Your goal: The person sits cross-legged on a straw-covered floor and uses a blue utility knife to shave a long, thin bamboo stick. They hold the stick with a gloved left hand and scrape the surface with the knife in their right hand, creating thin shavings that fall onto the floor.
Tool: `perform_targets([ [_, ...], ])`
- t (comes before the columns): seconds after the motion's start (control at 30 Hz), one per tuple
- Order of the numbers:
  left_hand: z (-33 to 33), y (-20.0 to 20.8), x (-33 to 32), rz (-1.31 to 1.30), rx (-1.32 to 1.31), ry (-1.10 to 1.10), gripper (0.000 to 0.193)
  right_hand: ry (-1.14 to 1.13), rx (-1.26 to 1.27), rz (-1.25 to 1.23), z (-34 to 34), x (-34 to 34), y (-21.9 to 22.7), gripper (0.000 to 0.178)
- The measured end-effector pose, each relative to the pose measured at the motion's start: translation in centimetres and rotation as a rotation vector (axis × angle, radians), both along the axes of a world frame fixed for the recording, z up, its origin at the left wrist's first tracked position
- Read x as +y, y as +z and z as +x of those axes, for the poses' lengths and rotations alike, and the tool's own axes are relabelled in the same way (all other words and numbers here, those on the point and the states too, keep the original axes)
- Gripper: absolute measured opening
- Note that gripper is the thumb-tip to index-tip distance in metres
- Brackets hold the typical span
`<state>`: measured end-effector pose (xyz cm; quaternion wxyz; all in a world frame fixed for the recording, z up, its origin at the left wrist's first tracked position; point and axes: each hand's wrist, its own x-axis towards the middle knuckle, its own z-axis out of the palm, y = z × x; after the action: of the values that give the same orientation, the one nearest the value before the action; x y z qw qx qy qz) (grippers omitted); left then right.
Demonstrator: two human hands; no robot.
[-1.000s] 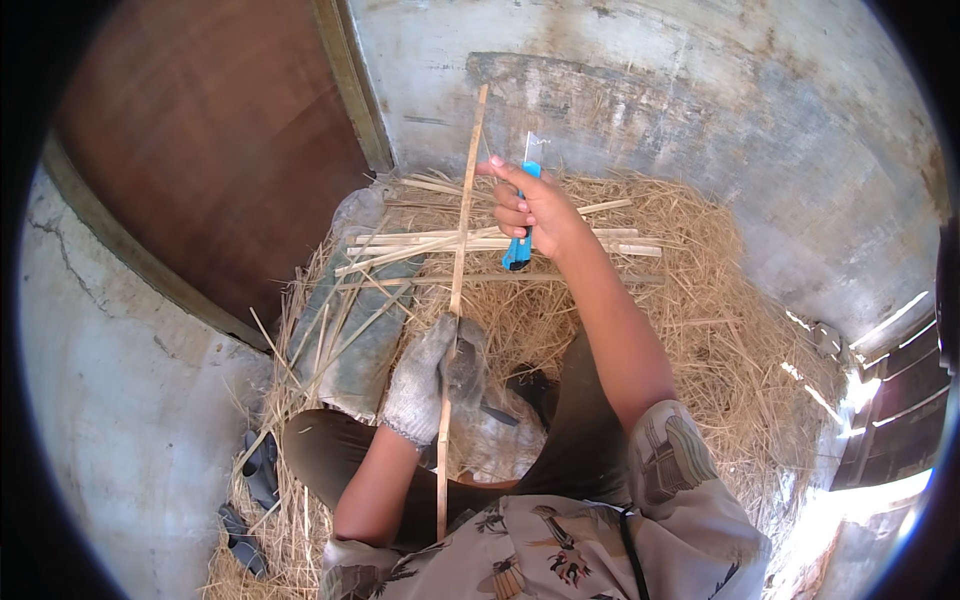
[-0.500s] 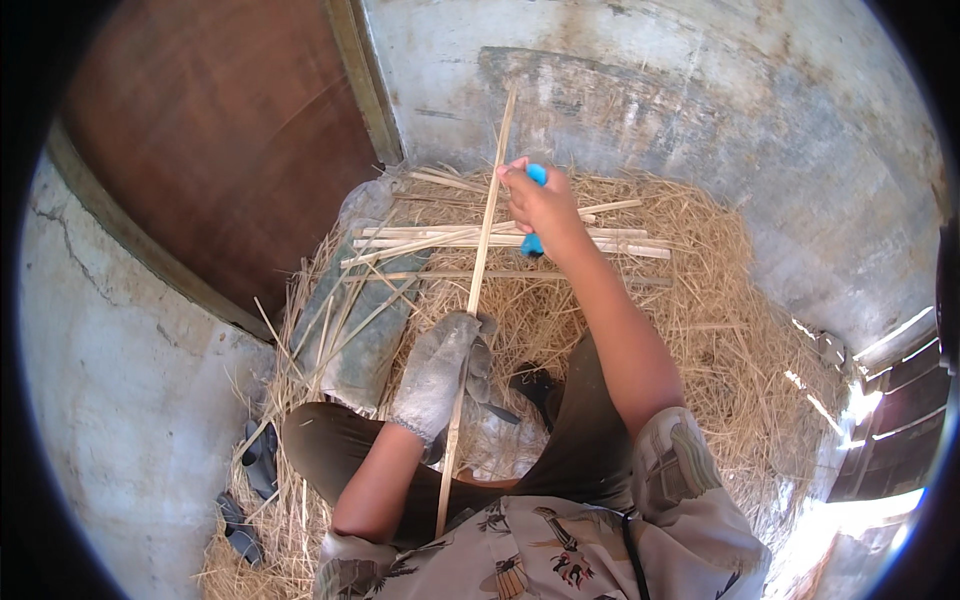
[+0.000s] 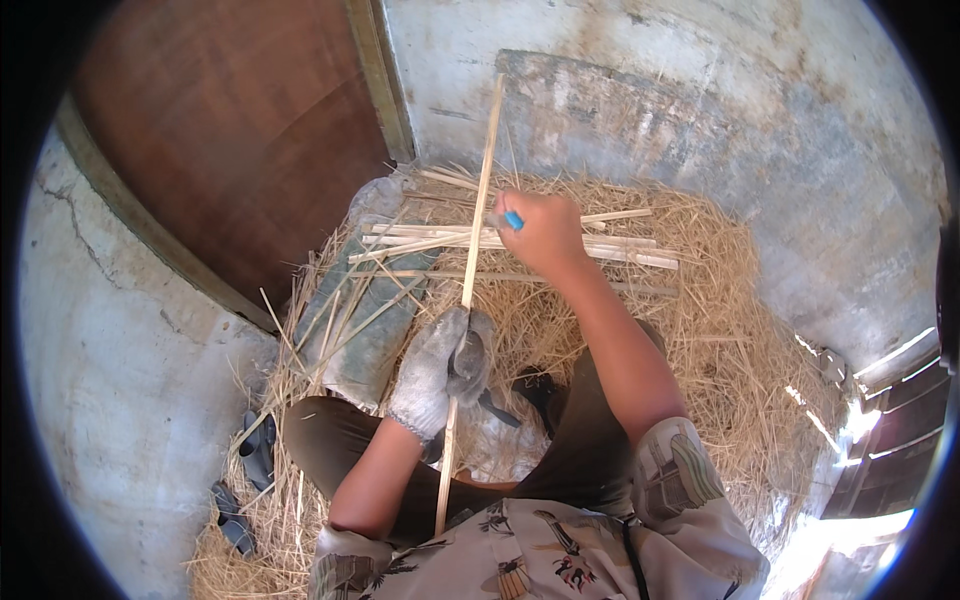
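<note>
My left hand point(image 3: 437, 365), in a grey-white work glove, is closed around a long pale bamboo strip point(image 3: 483, 180). The strip runs from near my lap up toward the wall. My bare right hand point(image 3: 543, 228) grips a blue-handled knife point(image 3: 514, 221), with only part of its handle and a blurred grey bit by the strip showing. That fist is just right of the strip, above the gloved hand. A dark flat piece point(image 3: 498, 408) juts out beside the glove; what it belongs to is hidden.
Several cut bamboo strips point(image 3: 630, 253) lie across a thick bed of shavings point(image 3: 700, 300). A greenish slab-like bundle point(image 3: 375, 325) lies left of my hands. Dark sandals point(image 3: 258, 450) are at the lower left. A brown door point(image 3: 230, 130) and a stained wall point(image 3: 680, 110) enclose the spot.
My right hand has come down and closer along the strip, its wrist turned so less of the blue handle shows. The strip's far end has shifted slightly left. My left hand keeps its grip.
</note>
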<state>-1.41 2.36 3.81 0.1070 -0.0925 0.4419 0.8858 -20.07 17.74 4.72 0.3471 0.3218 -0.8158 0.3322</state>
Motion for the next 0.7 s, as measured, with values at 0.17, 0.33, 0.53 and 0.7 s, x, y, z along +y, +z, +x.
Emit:
perform_targets([
  [0.17,0.5,0.2,-0.1,0.046,0.069,-0.052,0.035,-0.017,0.076,0.17,0.7,-1.5,-1.1,0.018],
  [0.33,1.6,0.9,0.3,-0.028,0.091,-0.153,0.035,-0.189,-0.285,0.06,0.1,-0.6,-0.1,0.018],
  [0.53,2.7,1.1,1.8,-0.083,0.073,-0.342,0.035,-0.615,-0.137,-0.021,-4.0,6.5,2.2,0.02],
  [0.7,2.4,1.2,1.4,-0.128,0.068,-0.282,0.034,-0.301,-0.175,-0.143,-3.4,5.5,1.2,0.016],
])
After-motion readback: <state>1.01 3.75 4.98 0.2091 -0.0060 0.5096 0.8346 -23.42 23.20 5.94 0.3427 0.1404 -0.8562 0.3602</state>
